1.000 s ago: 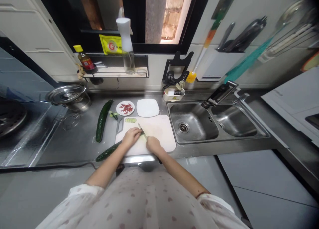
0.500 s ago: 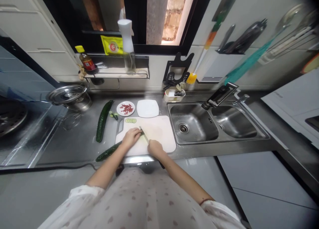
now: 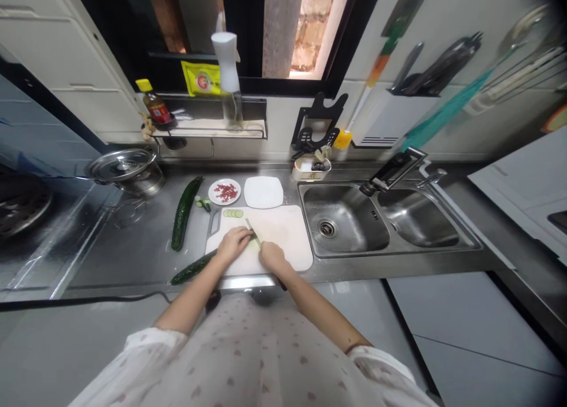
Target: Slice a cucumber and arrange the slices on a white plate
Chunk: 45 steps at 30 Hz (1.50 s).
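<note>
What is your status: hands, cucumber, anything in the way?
Left hand holds cucumber on cutting board. Right hand holds knife at its cut end. Slices lie apart, far edge.

cutting board (image 3: 283, 233) left of sink (image 3: 345, 227); two plates (image 3: 263, 192) behind the board.

a loose pale top (image 3: 261, 354) sprinkled with small dusty-pink spots covers the torso. its left sleeve (image 3: 146, 351) and right sleeve (image 3: 385, 368) end near the elbows. a thin reddish band (image 3: 357, 347) circles the right forearm. the left hand (image 3: 234, 241) and right hand (image 3: 271, 257) are bare.
</note>
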### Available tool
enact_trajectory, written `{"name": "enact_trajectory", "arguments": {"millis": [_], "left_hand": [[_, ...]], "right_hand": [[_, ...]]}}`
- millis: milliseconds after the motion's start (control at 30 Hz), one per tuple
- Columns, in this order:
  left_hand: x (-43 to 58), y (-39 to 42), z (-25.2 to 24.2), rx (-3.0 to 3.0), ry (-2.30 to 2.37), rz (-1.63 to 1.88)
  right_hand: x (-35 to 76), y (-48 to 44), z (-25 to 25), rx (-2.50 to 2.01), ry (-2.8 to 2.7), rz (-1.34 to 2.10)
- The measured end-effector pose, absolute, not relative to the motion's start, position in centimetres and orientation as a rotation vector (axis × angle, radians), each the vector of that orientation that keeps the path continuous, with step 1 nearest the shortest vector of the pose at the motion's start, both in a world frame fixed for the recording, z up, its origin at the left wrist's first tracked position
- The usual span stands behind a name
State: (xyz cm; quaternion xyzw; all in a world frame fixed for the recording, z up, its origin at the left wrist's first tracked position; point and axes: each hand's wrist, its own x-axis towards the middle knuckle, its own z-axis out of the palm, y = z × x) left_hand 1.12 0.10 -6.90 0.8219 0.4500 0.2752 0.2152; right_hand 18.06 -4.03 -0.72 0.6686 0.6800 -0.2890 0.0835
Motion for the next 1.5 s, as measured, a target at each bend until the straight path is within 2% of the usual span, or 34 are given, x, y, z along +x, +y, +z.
{"name": "enact_trajectory", "arguments": {"millis": [600, 1167, 1500], "left_hand": [[1.3, -0.2, -6.3, 2.230, 1.269, 0.778], [1.4, -0.2, -6.7, 2.225, 1.273, 0.799], [1.4, -0.1, -6.9, 2.235, 1.264, 0.800]], "right_hand": [[19.5, -6.9, -0.9, 1.962, 2.008, -0.824], [19.5, -5.8, 0.8, 1.894, 2.003, -0.829], [19.2, -4.7, -0.5, 1.931, 2.078, -0.813]]}}
